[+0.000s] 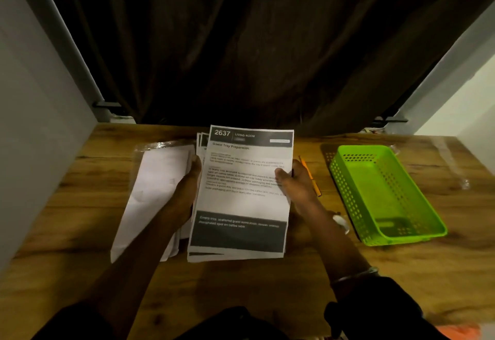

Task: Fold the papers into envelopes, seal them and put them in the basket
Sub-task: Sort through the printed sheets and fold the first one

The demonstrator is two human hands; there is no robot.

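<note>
A stack of printed papers (pixel 241 205), the top sheet headed "2637 Living Room", sits in the middle of the wooden table. My left hand (pixel 187 187) holds the stack's left edge, its fingers hidden under the sheets. My right hand (pixel 294 181) grips the right edge, thumb on top of the top sheet. A pile of white envelopes (pixel 155 192) in clear wrapping lies just left of the stack, partly under my left forearm. A bright green perforated basket (pixel 385 195) stands empty at the right.
An orange pencil (pixel 310 176) lies between the stack and the basket, partly behind my right hand. A small white object (pixel 341 223) sits by my right wrist. A dark curtain (pixel 241 45) hangs behind the table (pixel 67 232); white walls close in on both sides.
</note>
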